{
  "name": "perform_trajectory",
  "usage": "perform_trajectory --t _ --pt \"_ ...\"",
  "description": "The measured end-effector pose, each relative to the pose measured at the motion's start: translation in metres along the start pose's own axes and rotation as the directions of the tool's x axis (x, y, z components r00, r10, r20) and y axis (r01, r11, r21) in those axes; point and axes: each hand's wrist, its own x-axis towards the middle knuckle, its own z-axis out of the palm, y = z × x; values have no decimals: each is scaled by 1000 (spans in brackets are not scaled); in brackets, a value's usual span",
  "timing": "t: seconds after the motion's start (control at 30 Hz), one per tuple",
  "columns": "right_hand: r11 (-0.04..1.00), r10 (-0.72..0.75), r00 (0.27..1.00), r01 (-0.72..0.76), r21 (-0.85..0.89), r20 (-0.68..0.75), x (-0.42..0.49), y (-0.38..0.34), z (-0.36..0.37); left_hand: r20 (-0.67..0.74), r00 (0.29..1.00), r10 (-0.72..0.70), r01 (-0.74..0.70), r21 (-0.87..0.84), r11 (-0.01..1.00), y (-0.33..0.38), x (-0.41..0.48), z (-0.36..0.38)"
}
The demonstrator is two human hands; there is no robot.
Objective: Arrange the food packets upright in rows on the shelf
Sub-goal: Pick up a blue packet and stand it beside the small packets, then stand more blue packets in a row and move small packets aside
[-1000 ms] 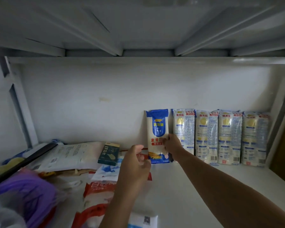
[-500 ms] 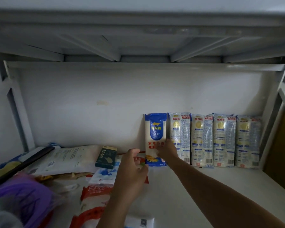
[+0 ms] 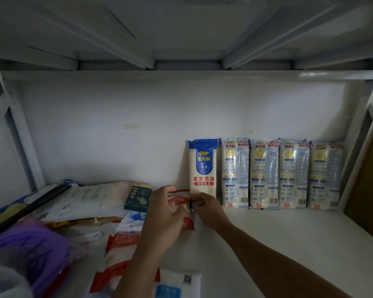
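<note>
A blue-topped noodle packet (image 3: 202, 166) stands upright against the back wall, at the left end of a row of several clear noodle packets (image 3: 280, 173) on the white shelf (image 3: 299, 244). My right hand (image 3: 206, 207) grips the bottom of the blue-topped packet. My left hand (image 3: 167, 214) is just to its left, fingers curled at the packet's lower left corner over a red and white bag (image 3: 179, 200). Whether the left hand holds anything is hidden by its own fingers.
Loose packets lie flat on the left half of the shelf: a white bag (image 3: 88, 198), a dark green box (image 3: 138, 197), red and white bags (image 3: 119, 252), a purple bag (image 3: 30, 248) and a white packet (image 3: 179, 284) at the front. The upper shelf hangs low overhead.
My right hand slid down from the blue-topped packet's middle to its bottom edge. My left hand moved forward to the packet's lower left corner. The packet now stands straighter against the row.
</note>
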Motion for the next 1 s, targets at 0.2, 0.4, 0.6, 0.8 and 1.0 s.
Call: perform_trajectory --t 0.2,0.4,0.6,0.8,1.0 --pt "997 25 998 -29 72 64 3 -4 -15 36 999 5 -7 41 999 -3 3 6" --pt "988 -134 945 152 36 -299 -6 6 -61 67 998 -2 1 23 1000 -3 4 10" --pt "994 -113 893 96 -60 -436 3 7 -91 75 997 10 -11 5 1000 1 5 17" --pt "997 25 890 -58 -60 -454 28 9 -79 81 996 42 -47 63 997 10 -1 26" --pt "971 182 862 -235 -53 -474 47 7 -75 69 996 64 -74 153 986 12 -4 30"
